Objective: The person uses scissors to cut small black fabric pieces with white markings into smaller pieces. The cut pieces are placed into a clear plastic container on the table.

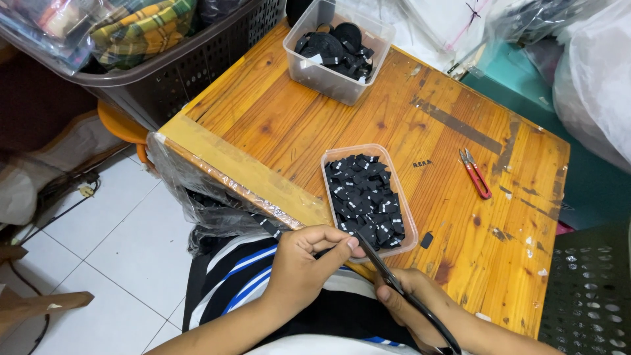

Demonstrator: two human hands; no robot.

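My right hand (411, 306) grips black scissors (388, 273), blades pointing up-left toward my left hand (305, 260). My left hand pinches a thin black ribbon strip (273, 229) at the table's front edge, fingertips touching the scissor blades. Just beyond sits a clear plastic tub (405, 197) filled with several small cut black label pieces (365, 197). A second clear tub (315, 69) at the far side holds rolled black ribbon (335, 43).
Red thread snips (474, 173) lie on the wooden table (296, 125) to the right of the near tub. A loose black piece (426, 240) lies beside that tub. A dark basket (164, 72) with folded cloth stands far left. Plastic bags crowd the right.
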